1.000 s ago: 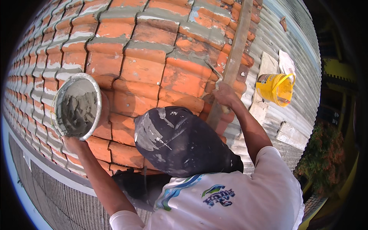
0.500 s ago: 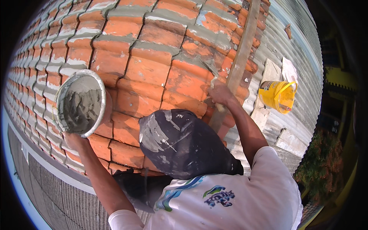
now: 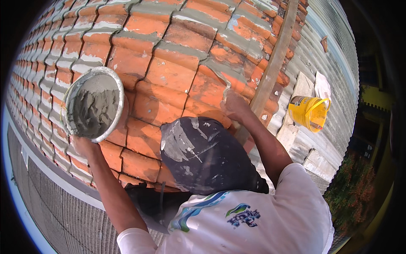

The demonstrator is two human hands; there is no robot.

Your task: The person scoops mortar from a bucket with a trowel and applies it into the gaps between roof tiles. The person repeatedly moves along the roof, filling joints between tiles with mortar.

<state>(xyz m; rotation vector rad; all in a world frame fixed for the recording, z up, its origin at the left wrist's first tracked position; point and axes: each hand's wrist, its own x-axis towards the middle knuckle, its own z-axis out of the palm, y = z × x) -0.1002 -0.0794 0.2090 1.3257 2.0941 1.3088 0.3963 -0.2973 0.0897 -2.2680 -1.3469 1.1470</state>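
Your right hand (image 3: 234,106) is closed around the handle of a slim metal trowel (image 3: 222,78), whose long axis slants from your fist up and to the left. Its tip lies at a grey mortar band (image 3: 215,67) on the orange clay roof tiles (image 3: 169,78); whether it presses there you cannot tell.

The round, pale-rimmed bucket (image 3: 120,99) of grey mortar (image 3: 95,110) sits well to the left of that fist, about level with it, its mouth turned up toward you. Your left hand (image 3: 84,146) is the nearer one, touching its lower rim; the fingers are mostly hidden, so you cannot tell how firmly they hold.

Between trowel and bucket stretch several tiles, giving sideways room, with your dark, mortar-smeared trouser knee (image 3: 203,156) bounding it below. Just right of your fist, a long wooden plank (image 3: 275,63) slants along the tile edge; beyond it, a yellow plastic bucket (image 3: 301,111) rests over grey corrugated sheeting (image 3: 338,131).
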